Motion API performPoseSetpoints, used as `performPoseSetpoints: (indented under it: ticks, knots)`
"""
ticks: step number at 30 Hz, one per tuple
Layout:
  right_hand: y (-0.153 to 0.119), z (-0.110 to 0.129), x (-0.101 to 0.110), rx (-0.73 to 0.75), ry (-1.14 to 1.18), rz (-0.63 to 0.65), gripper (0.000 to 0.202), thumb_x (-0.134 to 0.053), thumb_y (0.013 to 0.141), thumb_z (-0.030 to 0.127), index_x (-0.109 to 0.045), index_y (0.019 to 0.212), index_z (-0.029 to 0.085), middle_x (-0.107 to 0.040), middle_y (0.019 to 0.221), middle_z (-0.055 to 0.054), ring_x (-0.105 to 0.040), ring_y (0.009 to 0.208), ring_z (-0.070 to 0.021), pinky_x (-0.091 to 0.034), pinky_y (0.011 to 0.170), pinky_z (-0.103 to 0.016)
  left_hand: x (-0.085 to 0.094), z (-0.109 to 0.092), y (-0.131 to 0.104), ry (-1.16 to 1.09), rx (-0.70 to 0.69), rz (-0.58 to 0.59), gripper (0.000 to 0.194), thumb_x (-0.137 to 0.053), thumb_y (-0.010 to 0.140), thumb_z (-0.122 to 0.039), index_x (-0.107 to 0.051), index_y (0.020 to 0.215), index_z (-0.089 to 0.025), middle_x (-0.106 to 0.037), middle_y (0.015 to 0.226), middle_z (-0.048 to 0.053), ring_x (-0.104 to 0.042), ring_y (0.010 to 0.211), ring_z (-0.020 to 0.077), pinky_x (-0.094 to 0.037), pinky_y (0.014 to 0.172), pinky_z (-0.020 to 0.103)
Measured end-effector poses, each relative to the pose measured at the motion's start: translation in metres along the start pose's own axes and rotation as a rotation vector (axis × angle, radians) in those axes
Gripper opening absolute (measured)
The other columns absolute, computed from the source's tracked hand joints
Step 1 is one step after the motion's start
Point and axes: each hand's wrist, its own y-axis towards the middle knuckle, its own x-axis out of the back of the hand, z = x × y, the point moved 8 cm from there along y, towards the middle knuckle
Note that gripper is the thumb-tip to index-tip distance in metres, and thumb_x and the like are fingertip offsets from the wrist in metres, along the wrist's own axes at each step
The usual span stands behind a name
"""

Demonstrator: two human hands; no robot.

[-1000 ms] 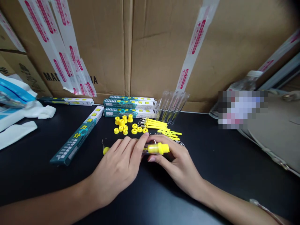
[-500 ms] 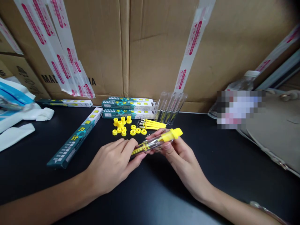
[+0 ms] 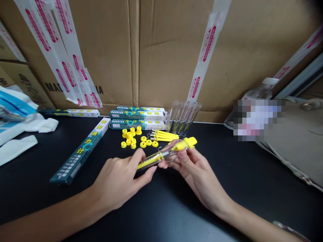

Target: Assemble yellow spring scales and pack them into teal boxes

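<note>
A spring scale [image 3: 156, 157] with a clear tube, a yellow scale strip and a metal spring lies tilted between my hands. Its yellow cap end [image 3: 185, 144] points up to the right. My right hand [image 3: 195, 168] is closed around the capped end, thumb against it. At the lower end, my left hand [image 3: 118, 176] grips the tube, which its fingers partly hide; the left thumb stands off a little. Just beyond the hands are several small yellow caps and rings [image 3: 130, 136] and several yellow rods with metal hooks [image 3: 165, 135].
Several clear tubes [image 3: 185, 116] lean against the cardboard box [image 3: 164, 60]. Printed cartons [image 3: 137, 124] are stacked beside them, and another long carton [image 3: 80, 153] lies at the left. A plastic bag [image 3: 17, 111], a bottle [image 3: 264, 89] and a beige handbag [image 3: 297, 141] flank the black table [image 3: 161, 215].
My left hand has slid slightly down and left along the tube, its thumb moving away from it. My right thumb has shifted onto the yellow cap end.
</note>
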Motion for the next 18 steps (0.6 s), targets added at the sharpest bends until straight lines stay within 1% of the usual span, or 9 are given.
performPoseSetpoints:
  ticks: [2,4,6,8,11,13,14,16,18]
  knots:
    - [0.001,0.008,0.006,0.016,-0.142,-0.037,0.022,-0.062,0.092,0.043,-0.066,0.098,0.022,-0.07,0.084,-0.001,-0.068,0.077,-0.0145,-0.055,0.08,-0.029,0.002,0.004,0.001,0.097,0.024,-0.007,0.023,-0.048,0.095,-0.043,-0.052,0.089,-0.022,-0.071,0.067,-0.003,-0.067,0.048,0.0189,-0.032,0.044,0.025]
    - [0.005,0.017,0.013,0.009,-0.327,-0.054,0.026,-0.064,0.09,0.045,-0.066,0.092,0.02,-0.067,0.079,-0.001,-0.065,0.074,-0.015,-0.053,0.075,-0.028,0.002,0.008,0.002,0.186,0.011,-0.022,0.023,-0.047,0.095,-0.043,-0.053,0.088,-0.021,-0.073,0.071,0.0,-0.069,0.052,0.0219,-0.032,0.043,0.027]
    - [0.01,0.022,0.02,-0.041,-0.481,-0.023,0.031,-0.067,0.085,0.049,-0.067,0.088,0.018,-0.063,0.077,-0.001,-0.059,0.067,-0.0138,-0.051,0.066,-0.027,0.003,0.012,0.004,0.265,-0.024,-0.051,0.021,-0.048,0.094,-0.04,-0.054,0.091,-0.02,-0.073,0.073,0.002,-0.07,0.055,0.0241,-0.034,0.043,0.028]
    - [0.016,0.026,0.025,-0.106,-0.564,0.045,0.035,-0.071,0.081,0.051,-0.068,0.091,0.018,-0.061,0.074,0.0,-0.054,0.06,-0.0121,-0.048,0.06,-0.026,0.006,0.017,0.006,0.342,-0.055,-0.086,0.013,-0.053,0.092,-0.032,-0.055,0.094,-0.019,-0.073,0.073,0.003,-0.071,0.058,0.0244,-0.039,0.046,0.028]
    - [0.021,0.03,0.037,-0.206,-0.569,0.104,0.042,-0.076,0.075,0.049,-0.071,0.102,0.017,-0.059,0.074,0.0,-0.051,0.059,-0.0116,-0.048,0.059,-0.026,0.023,0.018,0.007,0.487,-0.146,-0.205,0.003,-0.054,0.089,-0.02,-0.056,0.089,-0.018,-0.068,0.07,0.004,-0.069,0.06,0.0237,-0.04,0.047,0.028]
    - [0.021,0.028,0.04,-0.286,-0.567,0.172,0.043,-0.076,0.077,0.045,-0.071,0.109,0.017,-0.062,0.081,-0.001,-0.053,0.064,-0.0121,-0.048,0.06,-0.024,0.04,0.018,0.006,0.551,-0.18,-0.308,0.011,-0.048,0.091,-0.016,-0.056,0.084,-0.019,-0.064,0.065,0.003,-0.067,0.059,0.023,-0.039,0.047,0.029]
    - [0.019,0.025,0.041,-0.327,-0.565,0.201,0.043,-0.075,0.078,0.044,-0.071,0.112,0.018,-0.064,0.085,-0.002,-0.054,0.066,-0.0121,-0.047,0.06,-0.023,0.047,0.019,0.006,0.548,-0.188,-0.323,0.016,-0.044,0.093,-0.015,-0.055,0.082,-0.019,-0.062,0.064,0.002,-0.067,0.059,0.0228,-0.04,0.048,0.029]
    - [0.017,0.021,0.043,-0.387,-0.55,0.224,0.042,-0.072,0.082,0.042,-0.071,0.116,0.019,-0.066,0.091,-0.004,-0.054,0.068,-0.0115,-0.045,0.058,-0.022,0.053,0.021,0.007,0.483,-0.228,-0.283,0.018,-0.041,0.094,-0.016,-0.054,0.083,-0.019,-0.064,0.069,0.003,-0.067,0.062,0.0232,-0.043,0.051,0.031]
    - [0.016,0.019,0.045,-0.412,-0.526,0.203,0.043,-0.073,0.082,0.04,-0.07,0.119,0.02,-0.067,0.093,-0.004,-0.053,0.068,-0.0109,-0.044,0.058,-0.021,0.052,0.026,0.01,0.362,-0.244,-0.2,0.013,-0.043,0.094,-0.019,-0.055,0.092,-0.018,-0.068,0.082,0.005,-0.069,0.07,0.0235,-0.049,0.058,0.032]
